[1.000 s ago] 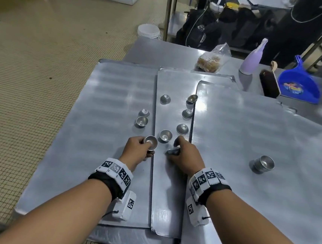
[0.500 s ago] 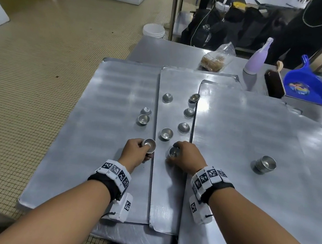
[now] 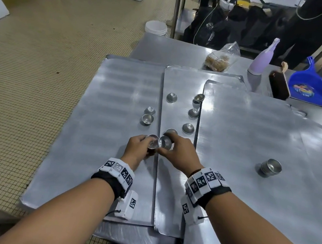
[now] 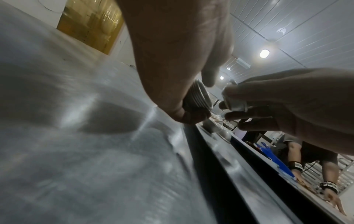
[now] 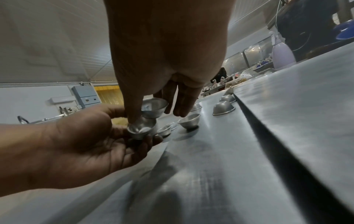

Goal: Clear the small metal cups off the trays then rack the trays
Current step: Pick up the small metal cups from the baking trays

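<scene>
Cups meet between your hands over the seam of the left tray and the middle tray. Your left hand curls its fingers round a nested stack of small cups, mouth tipped toward your right hand, axis tilted. Your right hand pinches a single cup between thumb and forefinger, mouth up and leaning toward you, its rim just beside the stack; the other fingers hang straight. Loose cups lie ahead: two on the left tray, one upright, and several on the middle tray, some inverted, with one just beyond your right hand. Well apart, another short stack stands upright on the right tray.
</scene>
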Tool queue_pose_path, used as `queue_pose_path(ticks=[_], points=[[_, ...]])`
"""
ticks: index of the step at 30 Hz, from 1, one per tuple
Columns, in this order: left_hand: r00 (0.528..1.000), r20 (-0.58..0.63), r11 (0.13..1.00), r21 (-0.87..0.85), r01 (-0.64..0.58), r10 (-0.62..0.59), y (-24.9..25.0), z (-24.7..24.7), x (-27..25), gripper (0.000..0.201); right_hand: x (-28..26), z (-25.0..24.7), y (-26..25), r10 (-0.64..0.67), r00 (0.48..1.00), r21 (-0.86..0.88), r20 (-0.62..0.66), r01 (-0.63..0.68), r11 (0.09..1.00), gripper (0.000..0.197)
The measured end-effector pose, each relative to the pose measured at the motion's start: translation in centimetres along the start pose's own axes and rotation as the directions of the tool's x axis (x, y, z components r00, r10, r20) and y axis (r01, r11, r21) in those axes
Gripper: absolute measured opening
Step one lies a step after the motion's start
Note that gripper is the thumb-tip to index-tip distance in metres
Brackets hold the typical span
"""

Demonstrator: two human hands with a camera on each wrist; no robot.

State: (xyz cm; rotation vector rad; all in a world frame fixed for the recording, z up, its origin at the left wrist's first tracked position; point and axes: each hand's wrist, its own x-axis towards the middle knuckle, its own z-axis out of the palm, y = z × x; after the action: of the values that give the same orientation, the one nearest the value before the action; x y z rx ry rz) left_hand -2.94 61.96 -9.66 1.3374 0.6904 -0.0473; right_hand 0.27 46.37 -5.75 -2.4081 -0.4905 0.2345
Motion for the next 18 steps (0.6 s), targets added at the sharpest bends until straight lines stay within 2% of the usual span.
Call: queue_pose_path(ticks=[3, 6, 8, 10, 13, 15, 18], points=[[0.995, 0.083, 0.979, -0.189, 0.077, -0.062, 0.7, 0.6, -0.2, 0.028, 0.3, 0.6, -0.9, 0.007, 1.0, -0.002, -0.015, -0.007, 1.0, 0.048], [0.987, 0.148, 0.961, -0.257, 0.1, -0.063, 0.9, 0.8, -0.2, 0.039, 0.5, 1.2, -1.5, 0.014, 1.0, -0.044, -0.002, -0.014, 0.999, 0.062], [0.988, 0.141, 0.958, -0.267, 0.105, -0.07, 0.9, 0.5, 0.0, 0.04, 0.7, 1.6, -1.6, 0.004, 1.0, -0.057, 0.022, -0.003, 0.998, 0.072], [0.993, 0.083, 0.961, -0.256, 0.099, -0.08, 0.8, 0.0, 0.4, 0.036, 0.8, 1.7, -1.4, 0.001, 0.999, -0.052, 0.045, 0.001, 0.999, 0.078], [0.998, -0.031, 0.983, -0.178, 0.052, -0.059, 0.7, -1.3, 1.2, 0.018, 1.3, 1.2, -0.2, 0.036, 0.999, -0.082, 0.007, -0.035, 0.996, 0.063], [0.997, -0.075, 0.997, -0.076, 0.016, -0.022, 0.5, -2.1, 1.6, 0.014, 1.8, 0.6, 0.6, 0.091, 0.995, -0.123, -0.051, -0.097, 0.988, 0.048], [0.995, -0.098, 1.0, -0.021, 0.003, -0.005, 0.1, -2.5, 2.0, 0.013, 2.8, 0.1, 1.3, 0.145, 0.988, -0.188, -0.052, -0.153, 0.97, 0.043]])
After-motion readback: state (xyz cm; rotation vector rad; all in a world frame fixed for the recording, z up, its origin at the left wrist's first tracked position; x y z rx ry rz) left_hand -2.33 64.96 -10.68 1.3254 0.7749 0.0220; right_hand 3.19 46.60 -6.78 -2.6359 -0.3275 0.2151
